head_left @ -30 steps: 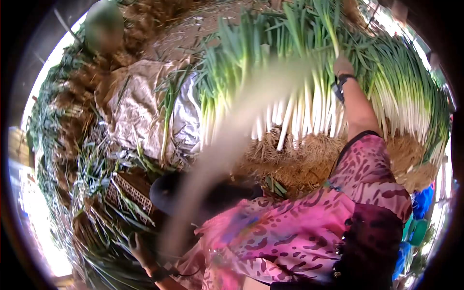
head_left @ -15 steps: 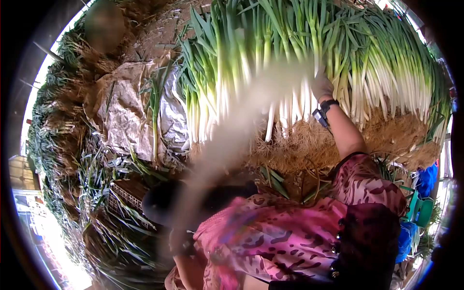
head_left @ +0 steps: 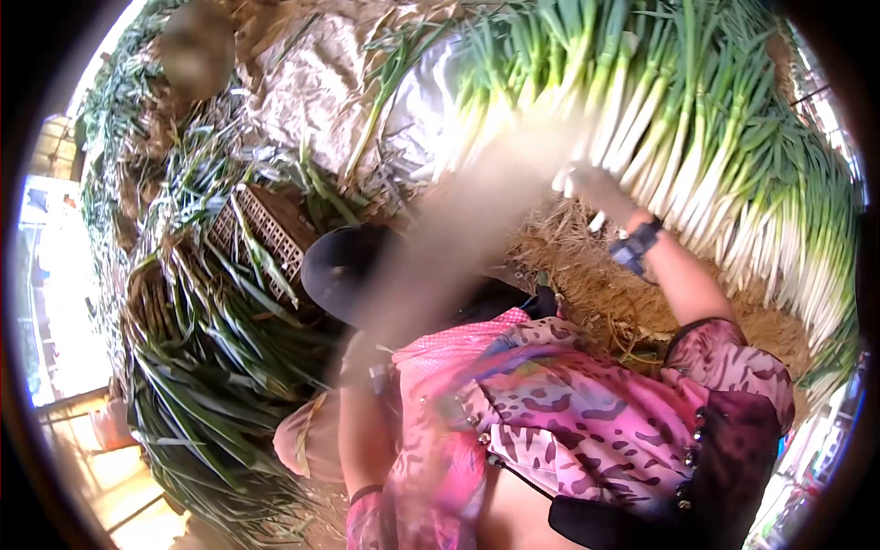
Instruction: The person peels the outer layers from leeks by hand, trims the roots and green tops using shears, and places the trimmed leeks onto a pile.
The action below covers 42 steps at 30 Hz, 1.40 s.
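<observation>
Long green onions (head_left: 733,137) with green tops and white lower stalks fan across the upper right, their brown roots (head_left: 642,312) below. My right hand (head_left: 600,191), in a pale glove with a dark watch at the wrist, is closed around white stalks at the near edge of the row. Thick white stalk ends show beside its fingers. My left forearm (head_left: 367,440) rises at the lower middle, in front of the pink patterned clothing. A wide pale smear crosses the view and hides my left hand, so its fingers and anything in them cannot be made out.
A brown slatted crate (head_left: 266,234) lies at the left among loose green leaves (head_left: 211,385). Beside it sits a dark rounded object (head_left: 344,270). Crumpled tan sheeting (head_left: 312,82) and a silvery sheet (head_left: 422,115) are at the upper middle.
The view has turned, and the crate and sheeting have shifted right. My right hand has moved from among the stalks down to their lower ends near the roots.
</observation>
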Tool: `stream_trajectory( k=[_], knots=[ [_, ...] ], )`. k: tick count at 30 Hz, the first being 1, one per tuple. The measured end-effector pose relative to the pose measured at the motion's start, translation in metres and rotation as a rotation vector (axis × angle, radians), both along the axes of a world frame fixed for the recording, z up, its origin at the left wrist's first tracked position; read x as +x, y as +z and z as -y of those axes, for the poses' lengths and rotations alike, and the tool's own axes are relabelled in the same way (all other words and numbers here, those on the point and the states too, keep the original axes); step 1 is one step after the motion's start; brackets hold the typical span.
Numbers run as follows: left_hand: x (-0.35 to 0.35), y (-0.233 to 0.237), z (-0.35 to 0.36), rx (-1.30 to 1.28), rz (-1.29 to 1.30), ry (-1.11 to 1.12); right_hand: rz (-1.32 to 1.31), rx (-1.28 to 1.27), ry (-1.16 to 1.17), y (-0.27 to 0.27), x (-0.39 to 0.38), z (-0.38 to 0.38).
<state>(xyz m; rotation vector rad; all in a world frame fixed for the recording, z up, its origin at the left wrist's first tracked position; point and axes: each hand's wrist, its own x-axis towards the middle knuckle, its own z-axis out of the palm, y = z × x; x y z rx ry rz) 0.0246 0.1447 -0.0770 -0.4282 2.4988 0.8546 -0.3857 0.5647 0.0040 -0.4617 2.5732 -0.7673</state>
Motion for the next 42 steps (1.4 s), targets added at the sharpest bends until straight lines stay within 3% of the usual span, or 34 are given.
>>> stream_trajectory(
  k=[3, 4, 5, 6, 7, 8, 11, 12, 13, 14, 15, 16, 18, 20, 22, 24, 26, 27, 28, 30, 31, 32, 33, 34, 36, 38, 40, 41, 42],
  knots=[
    [0.009, 0.014, 0.028, -0.054, -0.154, -0.035, 0.137, 0.018, 0.507, -0.066, 0.045, 0.095],
    [0.016, 0.025, 0.039, -0.097, -0.258, -0.062, 0.257, 0.019, 0.553, -0.071, 0.059, 0.121],
    [0.024, 0.034, 0.052, -0.145, -0.361, -0.126, 0.199, 0.134, 0.651, -0.107, 0.065, 0.142],
    [0.025, 0.07, 0.044, -0.048, -0.3, 0.199, 0.134, 0.248, 0.752, -0.169, 0.071, 0.166],
    [0.041, 0.064, 0.053, 0.029, -0.311, 0.272, 0.062, 0.36, 0.854, -0.205, 0.075, 0.186],
    [0.055, 0.066, 0.059, 0.104, -0.323, 0.347, 0.071, 0.399, 0.875, -0.204, 0.083, 0.2],
    [0.084, 0.1, 0.059, 0.694, -0.415, 1.086, 0.23, 0.573, 0.988, -0.208, 0.103, 0.225],
    [0.091, 0.107, 0.063, 0.76, -0.459, 1.114, 0.381, 0.676, 1.057, -0.215, 0.105, 0.235],
    [0.094, 0.117, 0.065, 0.827, -0.503, 1.14, 0.236, 0.522, 1.067, -0.225, 0.107, 0.242],
    [0.093, 0.132, 0.067, 0.895, -0.547, 1.165, -0.047, 0.287, 1.056, -0.211, 0.101, 0.253],
    [0.088, 0.142, 0.07, 0.975, -0.615, 1.058, 0.232, 0.137, 0.805, -0.197, 0.094, 0.263],
    [0.074, 0.145, 0.07, 0.885, -0.606, 1.0, 0.506, -0.003, 0.539, -0.12, 0.091, 0.281],
    [0.047, 0.15, 0.071, 0.702, -0.59, 0.889, 0.432, -0.296, 0.647, -0.059, 0.092, 0.306],
    [0.01, 0.159, 0.069, 0.513, -0.603, 0.783, 0.572, -0.464, 0.519, 0.02, 0.116, 0.328],
    [-0.027, 0.176, 0.07, 0.34, -0.687, 0.676, 0.602, -0.414, 0.689, 0.097, 0.143, 0.337],
    [-0.051, 0.194, 0.074, 0.201, -0.801, 0.586, 0.433, -0.537, 0.936, 0.132, 0.18, 0.335],
    [-0.06, 0.216, 0.079, 0.076, -0.91, 0.527, 0.202, -0.604, 1.166, 0.134, 0.213, 0.33],
    [-0.058, 0.23, 0.081, 0.009, -0.97, 0.507, 0.35, -0.352, 1.162, 0.143, 0.222, 0.326],
    [-0.053, 0.242, 0.081, -0.062, -1.026, 0.492, 0.287, -0.531, 1.203, 0.139, 0.233, 0.328],
    [-0.033, 0.259, 0.079, -0.203, -1.124, 0.532, 0.287, -0.517, 1.23, 0.142, 0.223, 0.341],
    [-0.024, 0.259, 0.075, -0.266, -1.169, 0.562, 0.034, -0.71, 1.157, 0.134, 0.218, 0.357],
    [-0.018, 0.25, 0.067, -0.029, -1.108, 0.785, 0.137, -0.735, 1.016, 0.143, 0.211, 0.375],
    [-0.016, 0.234, 0.057, 0.392, -1.038, 1.119, 0.166, -0.827, 0.958, 0.142, 0.208, 0.393],
    [-0.016, 0.222, 0.048, 0.829, -0.921, 1.423, 0.368, -0.853, 1.022, 0.179, 0.215, 0.417],
    [-0.024, 0.214, 0.033, 0.915, -0.903, 1.421, 0.252, -0.796, 1.011, 0.146, 0.224, 0.464],
    [-0.025, 0.189, 0.032, 0.913, -0.906, 1.331, 0.496, -0.617, 1.031, 0.123, 0.239, 0.498],
    [-0.029, 0.156, 0.047, 0.362, -1.143, 1.225, 0.642, -0.485, 1.016, 0.122, 0.254, 0.526],
    [-0.019, 0.169, 0.056, 0.527, -0.906, 1.259, 0.739, -0.559, 0.968, 0.108, 0.256, 0.537],
    [-0.017, 0.17, 0.063, 0.402, -0.871, 1.178, 0.834, -0.633, 0.915, 0.093, 0.255, 0.551]
  ],
)
